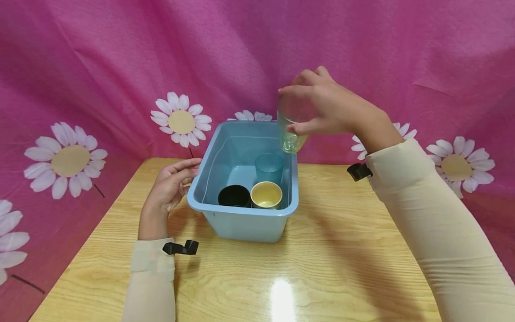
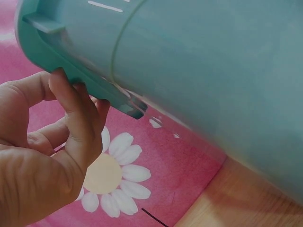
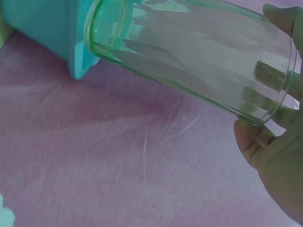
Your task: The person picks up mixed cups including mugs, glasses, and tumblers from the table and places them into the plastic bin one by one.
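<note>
My right hand (image 1: pixel 326 105) holds a clear drinking glass (image 3: pixel 189 56) by its rim, thumb on one side and fingers on the other. The glass has a greenish base and hangs upright above the far right rim of a blue plastic tub (image 1: pixel 245 226). Inside the tub are a teal cup (image 1: pixel 268 167), a black cup (image 1: pixel 229 195) and a pale yellow cup (image 1: pixel 266 195). My left hand (image 1: pixel 169 185) grips the tub's left rim, its bent fingertips against the underside of the lip in the left wrist view.
The tub stands on a light wooden table (image 1: pixel 334 250). Behind it hangs a pink cloth (image 1: pixel 225 53) printed with white daisies. Black wrist mounts (image 1: pixel 181 247) stick out from both sleeves.
</note>
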A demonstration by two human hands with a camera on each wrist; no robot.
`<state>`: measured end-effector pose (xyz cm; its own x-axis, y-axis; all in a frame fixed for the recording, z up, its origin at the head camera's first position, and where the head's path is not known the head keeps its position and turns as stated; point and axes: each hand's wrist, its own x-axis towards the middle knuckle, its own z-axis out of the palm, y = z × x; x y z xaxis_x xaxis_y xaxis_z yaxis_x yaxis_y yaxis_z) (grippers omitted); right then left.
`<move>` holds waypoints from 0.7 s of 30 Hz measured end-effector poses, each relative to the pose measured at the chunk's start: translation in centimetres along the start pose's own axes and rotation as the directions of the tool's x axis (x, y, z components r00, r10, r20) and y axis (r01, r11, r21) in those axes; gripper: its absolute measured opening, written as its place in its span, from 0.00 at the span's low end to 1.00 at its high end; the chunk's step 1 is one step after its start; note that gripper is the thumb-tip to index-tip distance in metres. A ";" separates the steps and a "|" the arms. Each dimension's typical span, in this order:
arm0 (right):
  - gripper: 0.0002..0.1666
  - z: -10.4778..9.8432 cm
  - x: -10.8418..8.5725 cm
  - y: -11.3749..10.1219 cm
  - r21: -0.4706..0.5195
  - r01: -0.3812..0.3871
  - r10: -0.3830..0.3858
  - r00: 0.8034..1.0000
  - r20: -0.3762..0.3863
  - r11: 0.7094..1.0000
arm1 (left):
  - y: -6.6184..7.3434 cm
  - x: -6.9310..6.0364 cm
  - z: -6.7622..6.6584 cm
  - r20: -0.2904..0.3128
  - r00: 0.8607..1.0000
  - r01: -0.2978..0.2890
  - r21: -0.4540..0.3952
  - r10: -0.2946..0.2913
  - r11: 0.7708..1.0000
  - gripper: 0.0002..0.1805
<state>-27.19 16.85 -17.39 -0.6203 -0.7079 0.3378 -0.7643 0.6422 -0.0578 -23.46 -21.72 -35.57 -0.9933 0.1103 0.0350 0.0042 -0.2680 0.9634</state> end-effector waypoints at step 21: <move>0.47 4.7 3.8 -2.8 0.052 0.033 -0.035 0.999 0.030 0.998 | 0.1 -0.1 0.0 -0.008 1.000 -0.002 0.019 0.002 1.000 0.22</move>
<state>-28.25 11.04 -20.35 -0.5982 -0.7385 0.3111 -0.7928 0.6021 -0.0951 -23.34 -21.82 -35.46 -0.9942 0.1016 0.0351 0.0087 -0.2500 0.9682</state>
